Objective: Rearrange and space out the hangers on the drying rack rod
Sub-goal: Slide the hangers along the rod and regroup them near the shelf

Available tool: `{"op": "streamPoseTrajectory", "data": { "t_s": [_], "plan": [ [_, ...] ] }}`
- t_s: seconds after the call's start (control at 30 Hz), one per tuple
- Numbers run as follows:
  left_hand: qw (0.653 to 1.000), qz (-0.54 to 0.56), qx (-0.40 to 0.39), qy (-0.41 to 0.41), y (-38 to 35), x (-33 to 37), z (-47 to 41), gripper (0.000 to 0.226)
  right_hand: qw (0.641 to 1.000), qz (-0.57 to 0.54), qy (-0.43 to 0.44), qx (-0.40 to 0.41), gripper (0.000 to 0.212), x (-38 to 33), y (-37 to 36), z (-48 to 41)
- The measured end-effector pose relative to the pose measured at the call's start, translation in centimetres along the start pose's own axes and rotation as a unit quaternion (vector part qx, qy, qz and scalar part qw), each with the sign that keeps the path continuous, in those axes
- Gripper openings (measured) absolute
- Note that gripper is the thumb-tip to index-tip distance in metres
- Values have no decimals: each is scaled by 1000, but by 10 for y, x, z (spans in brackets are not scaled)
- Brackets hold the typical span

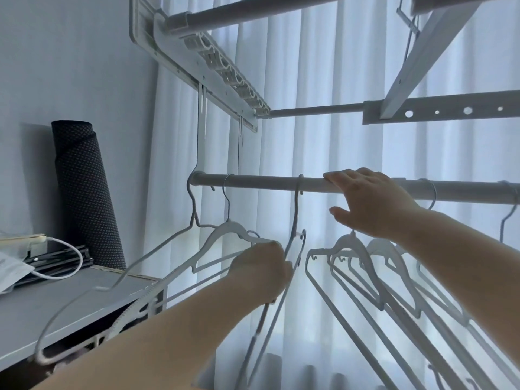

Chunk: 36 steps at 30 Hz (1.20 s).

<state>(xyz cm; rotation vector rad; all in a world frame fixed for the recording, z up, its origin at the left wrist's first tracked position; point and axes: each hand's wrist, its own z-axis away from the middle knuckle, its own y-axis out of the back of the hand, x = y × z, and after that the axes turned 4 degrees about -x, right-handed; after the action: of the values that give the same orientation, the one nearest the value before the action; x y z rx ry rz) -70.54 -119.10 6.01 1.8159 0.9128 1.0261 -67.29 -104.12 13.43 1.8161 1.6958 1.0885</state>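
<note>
A grey rod point(261, 183) of the drying rack runs left to right at mid height. Several white hangers hang from it. At the rod's left end hangs a wire hanger point(140, 261), then a plastic hanger point(225, 230), then a thin hanger point(296, 220) seen edge on. My left hand point(261, 270) grips the thin hanger's shoulder low down, close to the plastic hanger's arm. My right hand point(368, 201) rests over the rod, fingers on top and thumb below. A bunch of hangers point(363, 263) hangs close together just under and right of it.
The rack's upper bars point(315, 110) and side frame point(197, 49) stand above. White curtains point(323, 147) fill the back. At the left a grey shelf point(56, 302) carries a white cable point(70, 257); a dark rolled mat point(87, 192) leans on the wall.
</note>
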Motion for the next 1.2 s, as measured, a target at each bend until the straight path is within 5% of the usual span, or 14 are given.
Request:
{"op": "streamPoseTrajectory", "data": {
  "t_s": [0.3,0.73,0.93,1.07,1.2],
  "plan": [
    [997,-46,45,48,6,-36,-4,34,1000,0,-17,-3,51,-8,-1,-6],
    [997,35,46,52,10,-48,1,39,1000,6,-11,-8,55,-12,-3,-7],
    [991,64,117,27,30,-37,10,50,1000,-5,-11,3,64,-1,4,0],
    [965,114,230,-54,37,-13,23,28,998,-5,-40,52,49,18,14,9],
    [972,109,171,-117,31,25,31,23,997,0,-75,35,41,36,18,20]
  ]
}}
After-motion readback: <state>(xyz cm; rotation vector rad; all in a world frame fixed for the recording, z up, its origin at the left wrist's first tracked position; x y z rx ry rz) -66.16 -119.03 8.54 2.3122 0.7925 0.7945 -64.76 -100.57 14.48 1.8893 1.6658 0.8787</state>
